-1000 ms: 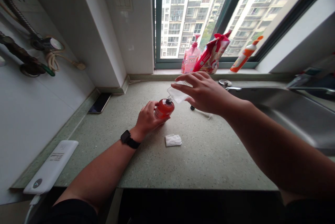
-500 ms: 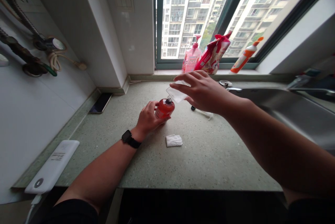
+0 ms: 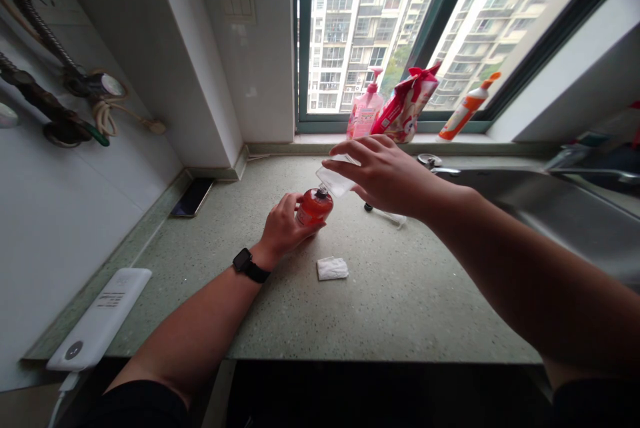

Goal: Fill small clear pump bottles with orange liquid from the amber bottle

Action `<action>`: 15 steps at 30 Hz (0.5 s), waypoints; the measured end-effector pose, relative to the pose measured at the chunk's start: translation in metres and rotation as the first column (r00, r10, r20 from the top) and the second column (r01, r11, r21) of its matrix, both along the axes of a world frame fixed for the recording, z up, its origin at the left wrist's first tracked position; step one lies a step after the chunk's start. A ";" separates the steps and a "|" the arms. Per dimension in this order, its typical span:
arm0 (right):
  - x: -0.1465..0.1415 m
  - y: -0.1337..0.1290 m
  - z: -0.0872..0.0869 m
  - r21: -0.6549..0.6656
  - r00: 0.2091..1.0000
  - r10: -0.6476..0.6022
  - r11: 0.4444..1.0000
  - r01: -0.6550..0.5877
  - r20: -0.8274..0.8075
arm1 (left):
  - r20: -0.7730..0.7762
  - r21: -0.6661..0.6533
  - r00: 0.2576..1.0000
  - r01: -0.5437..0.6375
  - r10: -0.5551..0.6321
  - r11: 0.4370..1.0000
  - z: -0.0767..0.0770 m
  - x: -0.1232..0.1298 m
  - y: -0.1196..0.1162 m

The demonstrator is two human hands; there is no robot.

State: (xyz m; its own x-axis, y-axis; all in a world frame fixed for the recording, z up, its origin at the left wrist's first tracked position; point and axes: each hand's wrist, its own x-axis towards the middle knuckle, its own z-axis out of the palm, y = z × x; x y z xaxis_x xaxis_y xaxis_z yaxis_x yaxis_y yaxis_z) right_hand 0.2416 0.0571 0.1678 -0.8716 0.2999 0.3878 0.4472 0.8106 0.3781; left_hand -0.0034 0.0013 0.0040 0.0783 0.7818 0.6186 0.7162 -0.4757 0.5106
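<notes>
My left hand (image 3: 286, 227) is wrapped round a bottle of red-orange liquid (image 3: 315, 208) that stands on the counter, its dark neck uncapped. Above it, my right hand (image 3: 373, 168) grips a clear, squarish plastic container (image 3: 334, 180), tipped so that its lower left end meets the bottle's mouth. Whether liquid runs between them I cannot make out. Behind my right hand lies a pump top (image 3: 369, 207) with a black end and a pale tube. A folded white tissue (image 3: 333, 269) rests nearer to me on the counter.
A phone (image 3: 193, 197) and a white power bank (image 3: 100, 318) with a cable lie on the left. On the windowsill stand a pink pump bottle (image 3: 365, 113), a red and white pouch (image 3: 407, 105) and an orange bottle (image 3: 465, 111). The steel sink (image 3: 530, 195) is at the right.
Almost nothing differs. My right hand and the clear container have shifted very slightly to the left; my left hand keeps its hold on the bottle.
</notes>
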 end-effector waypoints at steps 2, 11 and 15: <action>0.000 -0.001 0.001 0.009 1.000 0.000 1.000 0.000 0.011 | 0.001 0.004 1.000 0.003 -0.003 1.000 0.000 0.000 0.000; -0.002 -0.001 0.004 0.018 1.000 0.008 1.000 -0.008 0.031 | 0.013 -0.015 1.000 0.004 -0.004 1.000 0.002 0.001 -0.001; -0.004 -0.002 0.006 0.014 0.999 0.011 1.000 -0.011 0.042 | 0.036 -0.033 0.999 0.008 -0.006 0.999 0.003 0.001 -0.002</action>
